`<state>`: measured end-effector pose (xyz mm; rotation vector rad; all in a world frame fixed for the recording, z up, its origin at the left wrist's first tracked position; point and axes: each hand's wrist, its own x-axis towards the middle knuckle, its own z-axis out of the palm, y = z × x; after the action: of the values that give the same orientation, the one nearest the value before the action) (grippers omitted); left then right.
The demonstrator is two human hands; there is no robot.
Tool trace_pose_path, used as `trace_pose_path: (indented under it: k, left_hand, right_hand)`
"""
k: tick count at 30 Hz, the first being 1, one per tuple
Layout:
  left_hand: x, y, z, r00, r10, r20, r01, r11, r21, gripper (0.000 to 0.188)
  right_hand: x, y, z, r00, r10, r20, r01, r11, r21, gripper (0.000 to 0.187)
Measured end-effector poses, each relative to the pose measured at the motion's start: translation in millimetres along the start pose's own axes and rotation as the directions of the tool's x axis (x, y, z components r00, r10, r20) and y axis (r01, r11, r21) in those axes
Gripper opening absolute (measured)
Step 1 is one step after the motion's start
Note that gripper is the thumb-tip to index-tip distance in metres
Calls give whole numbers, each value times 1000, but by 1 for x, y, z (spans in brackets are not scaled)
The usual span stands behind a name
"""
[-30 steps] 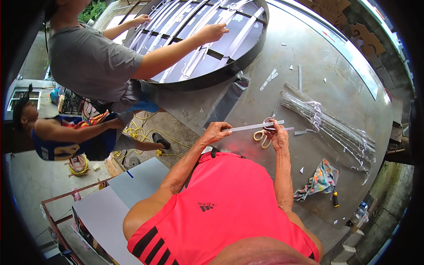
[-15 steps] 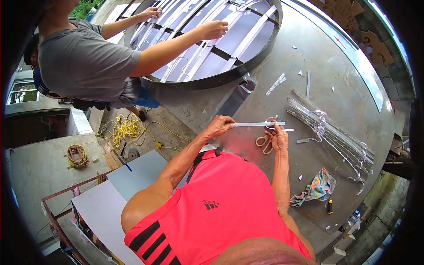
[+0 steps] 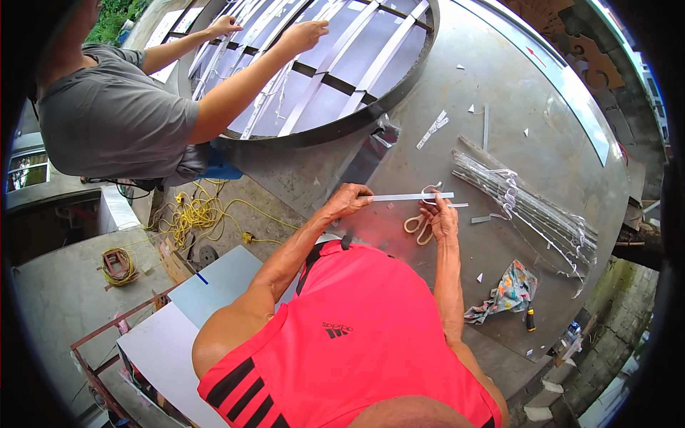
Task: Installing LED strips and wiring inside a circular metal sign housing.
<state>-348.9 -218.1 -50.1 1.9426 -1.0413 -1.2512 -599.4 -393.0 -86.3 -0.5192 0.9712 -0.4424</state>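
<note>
My left hand (image 3: 348, 200) is closed on the left end of a narrow pale strip (image 3: 403, 197), held level over the grey metal table (image 3: 399, 167). Near the strip's other end, my right hand (image 3: 442, 220) pinches it, together with a curled white backing or wire (image 3: 431, 187) and a thin piece (image 3: 459, 205) sticking out to the right. What exactly lies between those fingers is partly hidden. Scissors with beige handles (image 3: 416, 227) show just left of my right hand; their blades cannot be made out.
A bundle of clear strips with white wires (image 3: 524, 203) lies to the right. Nearer are a patterned cloth (image 3: 510, 289) and a yellow-black tool handle (image 3: 530, 319). A co-worker (image 3: 118, 107) reaches over a large round frame (image 3: 307, 137) at far left. Yellow cable (image 3: 191, 217) coils on the floor.
The whole view has shifted slightly. My hands keep their hold on the strip with little movement. The co-worker's nearer hand has moved left over the round frame.
</note>
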Motion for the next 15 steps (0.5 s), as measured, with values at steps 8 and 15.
trace_pose_path:
  k: [8, 15]
  left_hand:
    - [-1, -1, 1, 1000, 4, 13, -4, 1000, 13, 33]
    - [-3, -2, 3, 1000, -11, 3, 11, 999, 34, 33]
  right_hand:
    - [2, -1, 1, 1000, 7, 3, -7, 1000, -13, 32]
    - [5, 2, -1, 1000, -6, 11, 6, 1000, -8, 32]
